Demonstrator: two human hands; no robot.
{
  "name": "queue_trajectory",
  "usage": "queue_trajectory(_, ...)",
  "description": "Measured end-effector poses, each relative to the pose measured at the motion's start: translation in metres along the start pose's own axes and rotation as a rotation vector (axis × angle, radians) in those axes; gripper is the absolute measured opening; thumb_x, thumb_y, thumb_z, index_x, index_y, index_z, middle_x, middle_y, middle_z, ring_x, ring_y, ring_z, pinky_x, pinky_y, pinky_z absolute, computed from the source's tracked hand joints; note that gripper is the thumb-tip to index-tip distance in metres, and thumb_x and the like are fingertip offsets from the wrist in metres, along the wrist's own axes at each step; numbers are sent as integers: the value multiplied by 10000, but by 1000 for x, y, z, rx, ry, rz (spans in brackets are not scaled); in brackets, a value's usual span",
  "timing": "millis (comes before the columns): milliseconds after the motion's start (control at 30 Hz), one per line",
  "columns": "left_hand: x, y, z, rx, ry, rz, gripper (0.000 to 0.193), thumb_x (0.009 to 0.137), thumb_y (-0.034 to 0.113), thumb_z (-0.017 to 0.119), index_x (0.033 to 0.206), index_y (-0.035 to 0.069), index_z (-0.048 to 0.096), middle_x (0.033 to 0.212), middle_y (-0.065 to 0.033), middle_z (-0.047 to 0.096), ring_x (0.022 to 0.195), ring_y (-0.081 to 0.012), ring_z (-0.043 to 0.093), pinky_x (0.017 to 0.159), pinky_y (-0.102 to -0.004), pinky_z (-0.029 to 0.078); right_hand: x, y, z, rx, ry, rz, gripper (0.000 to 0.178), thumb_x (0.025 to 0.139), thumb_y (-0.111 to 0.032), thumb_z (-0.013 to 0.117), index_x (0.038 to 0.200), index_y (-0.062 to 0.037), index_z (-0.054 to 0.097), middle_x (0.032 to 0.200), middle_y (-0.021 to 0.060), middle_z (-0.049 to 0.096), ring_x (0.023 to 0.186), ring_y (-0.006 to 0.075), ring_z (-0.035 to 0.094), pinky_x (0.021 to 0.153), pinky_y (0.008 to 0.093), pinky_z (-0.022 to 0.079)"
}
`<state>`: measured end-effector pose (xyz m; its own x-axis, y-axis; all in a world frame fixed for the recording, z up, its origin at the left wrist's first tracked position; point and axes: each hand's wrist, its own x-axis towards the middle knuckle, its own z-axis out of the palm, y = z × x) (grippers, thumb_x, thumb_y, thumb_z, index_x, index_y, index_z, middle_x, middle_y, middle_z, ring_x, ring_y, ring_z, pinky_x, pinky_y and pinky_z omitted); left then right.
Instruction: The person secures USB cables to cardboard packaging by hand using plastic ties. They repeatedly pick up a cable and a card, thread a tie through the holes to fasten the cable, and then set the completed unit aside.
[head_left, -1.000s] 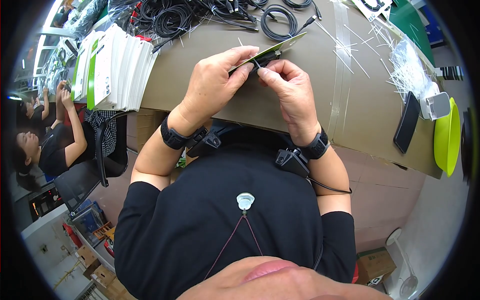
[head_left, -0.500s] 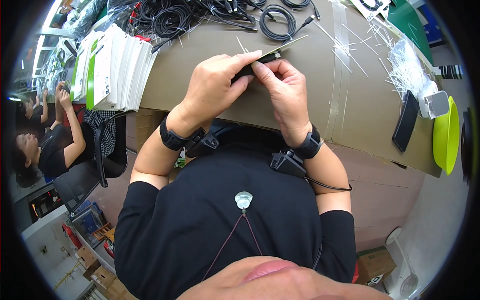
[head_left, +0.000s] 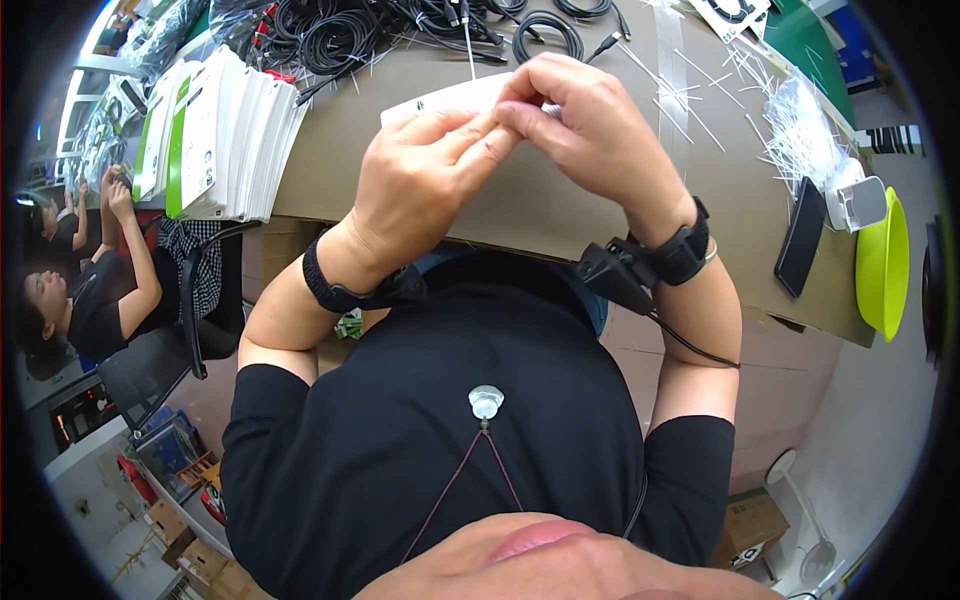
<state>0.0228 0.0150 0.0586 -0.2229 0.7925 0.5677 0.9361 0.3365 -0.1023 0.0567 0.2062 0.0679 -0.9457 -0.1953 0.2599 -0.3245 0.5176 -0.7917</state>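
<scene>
My left hand (head_left: 415,175) grips a white card (head_left: 445,98) at its lower edge, just above the table's near side. Thumb and fingers of my right hand (head_left: 600,125) are closed in a pinch against the left fingertips, at the card's right part. What the right fingers pinch is hidden. A thin white twist tie (head_left: 469,50) sticks up from behind the card's upper edge. Anything held behind the card is out of sight.
Coiled black cables (head_left: 335,45) lie at the back, one coil (head_left: 548,38) just beyond my right hand. White card packs (head_left: 235,140) stand at left. Loose white ties (head_left: 790,130), a black phone (head_left: 801,237) and a yellow-green tray (head_left: 880,270) are at right. A co-worker (head_left: 120,270) sits left.
The card has turned from edge-on to show its white face. My right hand has rolled over and risen, its back now facing up. The black cable end seen before is now hidden.
</scene>
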Motion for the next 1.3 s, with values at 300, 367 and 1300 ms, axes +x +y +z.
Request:
queue_trajectory(300,-10,-10,-7,-407,-194,-216,343,762,30,630,1104,28,603,1004,-58,651,870,-186,615,741,-295,507,19,-11,7,-448,490,-223,180,837,-155,606,963,-27,599,940,136,618,908,280,581,794,362,455)
queue_trajectory(367,-15,-20,3,-733,-161,-471,345,781,33,635,1122,17,582,1019,-61,644,885,-174,612,753,-286,507,19,-17,-14,-210,618,-172,171,856,-144,592,968,-15,596,923,148,615,891,286,576,768,365,455)
queue_trajectory(1300,-61,-37,59,-1298,-73,-1074,463,839,83,665,1225,-25,432,1003,-76,633,874,-96,598,779,-219,492,30,68,58,-478,-48,-291,189,797,-51,599,967,5,537,867,166,603,830,320,590,751,385,479)
